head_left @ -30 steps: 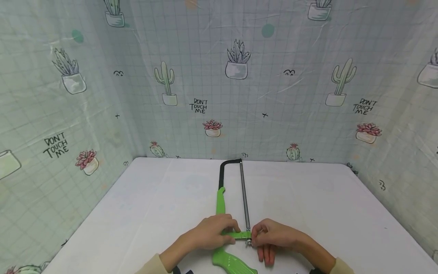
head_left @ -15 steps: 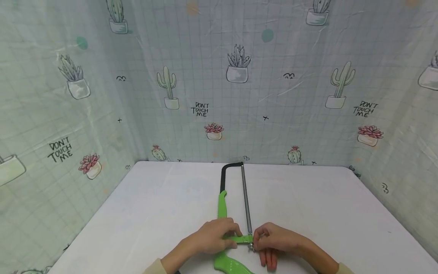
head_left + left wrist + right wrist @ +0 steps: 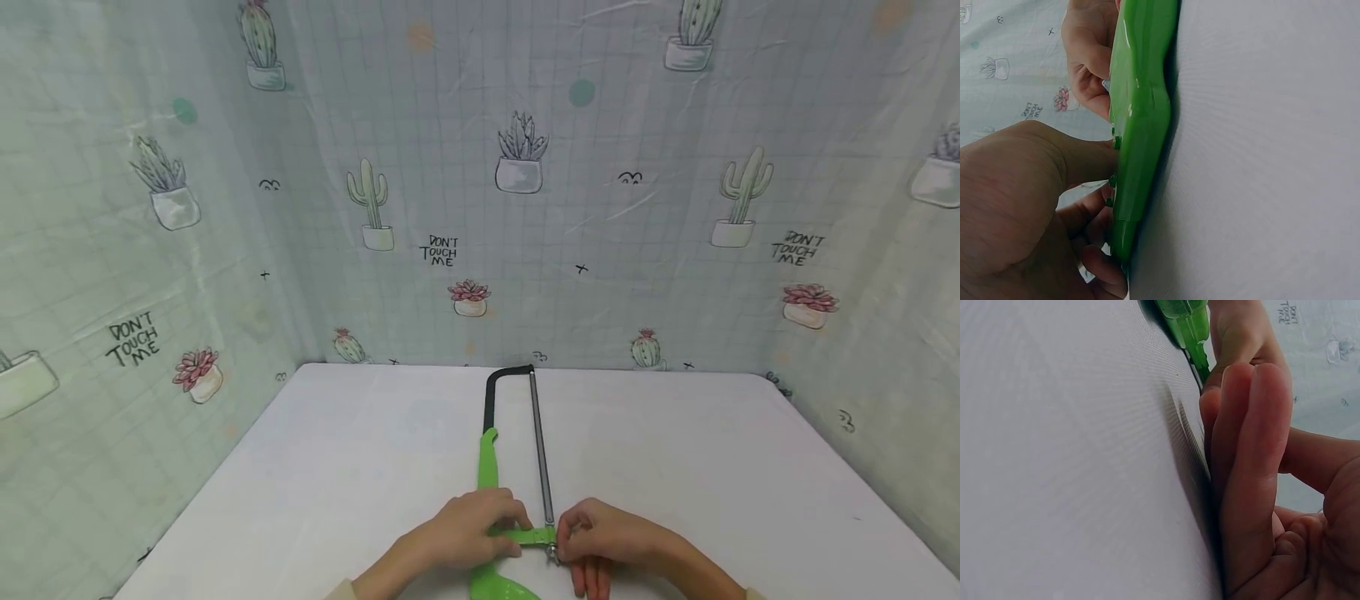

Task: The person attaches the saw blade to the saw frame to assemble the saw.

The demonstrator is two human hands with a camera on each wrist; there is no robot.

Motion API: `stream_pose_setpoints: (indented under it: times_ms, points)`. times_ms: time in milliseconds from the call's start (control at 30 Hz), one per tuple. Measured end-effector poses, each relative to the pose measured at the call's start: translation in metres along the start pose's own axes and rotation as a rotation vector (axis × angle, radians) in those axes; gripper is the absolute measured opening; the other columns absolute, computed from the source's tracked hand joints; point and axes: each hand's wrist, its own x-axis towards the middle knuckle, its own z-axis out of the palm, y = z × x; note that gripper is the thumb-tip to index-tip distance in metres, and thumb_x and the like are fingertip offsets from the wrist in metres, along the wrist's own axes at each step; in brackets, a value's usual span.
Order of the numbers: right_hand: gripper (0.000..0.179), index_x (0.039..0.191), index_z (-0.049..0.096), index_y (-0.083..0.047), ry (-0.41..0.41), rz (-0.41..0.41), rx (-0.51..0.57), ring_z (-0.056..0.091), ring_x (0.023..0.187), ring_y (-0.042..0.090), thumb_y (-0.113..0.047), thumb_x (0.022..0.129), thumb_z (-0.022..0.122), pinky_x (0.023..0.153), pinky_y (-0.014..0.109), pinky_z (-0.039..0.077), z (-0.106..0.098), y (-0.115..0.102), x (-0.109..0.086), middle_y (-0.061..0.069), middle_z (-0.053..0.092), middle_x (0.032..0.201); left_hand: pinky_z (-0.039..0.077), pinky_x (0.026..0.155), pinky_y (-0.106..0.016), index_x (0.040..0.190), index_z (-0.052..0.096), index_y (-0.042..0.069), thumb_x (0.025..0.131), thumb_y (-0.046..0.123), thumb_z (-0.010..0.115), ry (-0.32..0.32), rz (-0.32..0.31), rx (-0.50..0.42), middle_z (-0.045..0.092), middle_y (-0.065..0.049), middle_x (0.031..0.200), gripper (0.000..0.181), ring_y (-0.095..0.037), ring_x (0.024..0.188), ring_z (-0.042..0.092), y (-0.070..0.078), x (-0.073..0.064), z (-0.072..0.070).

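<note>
Hands (image 3: pixel 474 528) (image 3: pixel 613 535) hold hacksaw (image 3: pixel 488 465) reaching table's (image 3: pixel 360 467) far edge.

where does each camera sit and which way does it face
Head: on the head, facing forward and down at the hacksaw; left hand and right hand show.
Left wrist: on that wrist, facing along the hacksaw; both hands show.
Right wrist: on that wrist, facing across the table; right fingers nearest, left hand beyond.
Wrist views share the hacksaw and backdrop.

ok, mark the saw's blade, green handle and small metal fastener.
Blade (image 3: pixel 541 447), head view: midway along its length.
Green handle (image 3: pixel 498 585), head view: part visible above the bottom edge.
Small metal fastener (image 3: pixel 552 552), head view: its shiny body.
</note>
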Motion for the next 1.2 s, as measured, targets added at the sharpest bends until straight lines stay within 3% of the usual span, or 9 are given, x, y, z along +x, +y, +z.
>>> stream_pose_setpoints:
  times_ms: [433, 833, 1200]
  points:
    - [0.008, 0.097, 0.065, -0.005, -0.024, 0.001, -0.002, 0.065, 0.052, 0.001, -0.010, 0.094, 0.060, 0.050, 0.020, 0.053, -0.0016, -0.0062, -0.0027, 0.001, 0.071, 0.069, 0.046, 0.075, -0.019, 0.112, 0.073, 0.032, 0.093, 0.038, 0.074, 0.014, 0.014, 0.002, 0.062, 0.020, 0.099, 0.020, 0.005, 0.088, 0.052, -0.0006, 0.0013, -0.0002]
    - [0.016, 0.099, 0.065, -0.003, -0.055, 0.015, 0.060, 0.066, 0.053, 0.000, -0.019, 0.101, 0.062, 0.050, 0.019, 0.053, -0.0010, -0.0085, -0.0036, -0.002, 0.072, 0.069, 0.043, 0.072, -0.018, 0.111, 0.074, 0.033, 0.093, 0.037, 0.074, -0.011, 0.000, 0.000, 0.061, 0.021, 0.098, 0.019, 0.004, 0.083, 0.049, 0.0003, 0.0033, -0.0012]
    - [0.016, 0.100, 0.068, -0.004, 0.002, 0.033, 0.012, 0.063, 0.051, -0.001, -0.018, 0.098, 0.062, 0.049, 0.017, 0.051, -0.0010, -0.0068, -0.0028, -0.003, 0.072, 0.068, 0.044, 0.074, -0.018, 0.111, 0.073, 0.034, 0.092, 0.039, 0.074, -0.011, -0.004, 0.006, 0.060, 0.022, 0.098, 0.020, 0.005, 0.085, 0.050, 0.0004, 0.0030, -0.0005]
